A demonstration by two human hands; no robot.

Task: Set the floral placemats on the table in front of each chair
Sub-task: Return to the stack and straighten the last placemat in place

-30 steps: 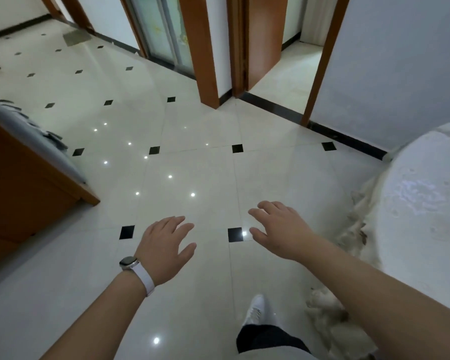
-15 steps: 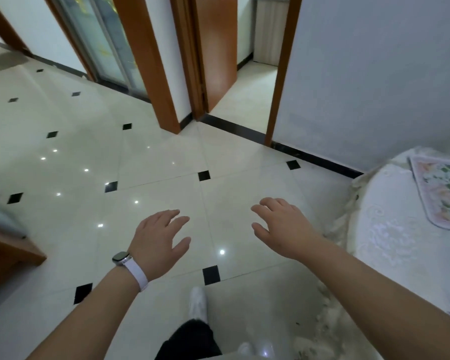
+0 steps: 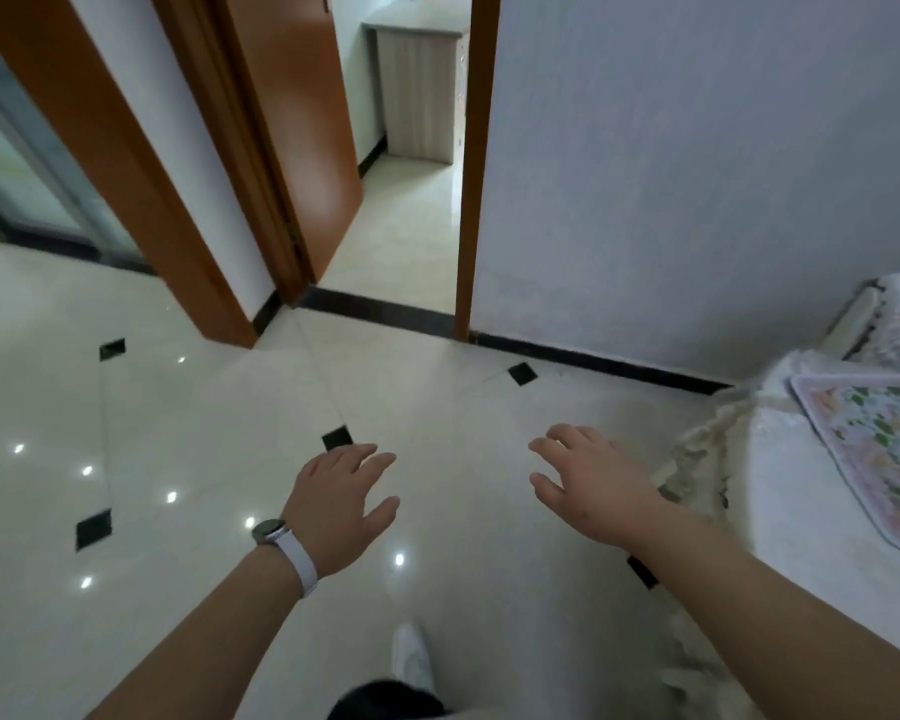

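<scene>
Tiled floor (image 3: pixel 204 418) below left hand (image 3: pixel 333 506) and right hand (image 3: pixel 598 491), fingers (image 3: pixel 357 453) spread; placemat (image 3: pixel 879 449) farther right.

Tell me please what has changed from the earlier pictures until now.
The view turned right: the wooden cabinet on the left went out of sight, and the floral placemat on the white-clothed table came into view at the right edge. The left hand and right hand stayed open above the floor, holding nothing.
</scene>
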